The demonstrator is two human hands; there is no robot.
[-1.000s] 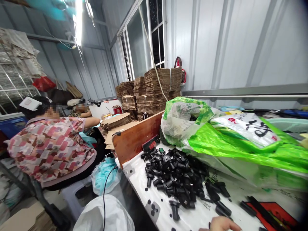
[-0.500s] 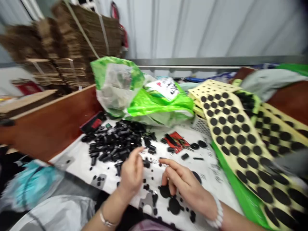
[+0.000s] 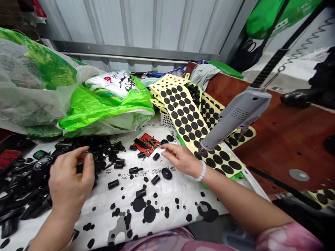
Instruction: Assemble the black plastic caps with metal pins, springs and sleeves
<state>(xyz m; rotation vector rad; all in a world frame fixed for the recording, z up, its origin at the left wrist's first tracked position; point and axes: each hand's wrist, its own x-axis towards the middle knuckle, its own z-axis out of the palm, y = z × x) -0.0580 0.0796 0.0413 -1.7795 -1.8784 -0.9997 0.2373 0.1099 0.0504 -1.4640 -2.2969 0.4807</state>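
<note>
Over the edge of a heap of black plastic parts (image 3: 39, 181), my left hand (image 3: 70, 177) is curled, thumb and index tips almost meeting. Something dark shows between its fingers, but I cannot make it out. My right hand (image 3: 180, 158) reaches across the white printed sheet (image 3: 183, 188), fingers stretched out. Its fingertips are at the metal end of a small hand tool (image 3: 153, 145), which lies on a red printed square (image 3: 146, 137). Below that hand lie short black cylinders (image 3: 156, 156) and a black ring-shaped disc (image 3: 166, 173).
A grey electric screwdriver (image 3: 235, 115) hangs at the right, above yellow sheets of black round pads (image 3: 187, 120). Green-and-white plastic bags (image 3: 104, 108) stand behind the heap. Loose black discs (image 3: 149, 213) lie near the front edge. A brown board (image 3: 282, 139) borders the right.
The view has swung right, bringing the screwdriver into sight. My hands have moved apart: the left is now by the black heap, the right at the small tool on the red square.
</note>
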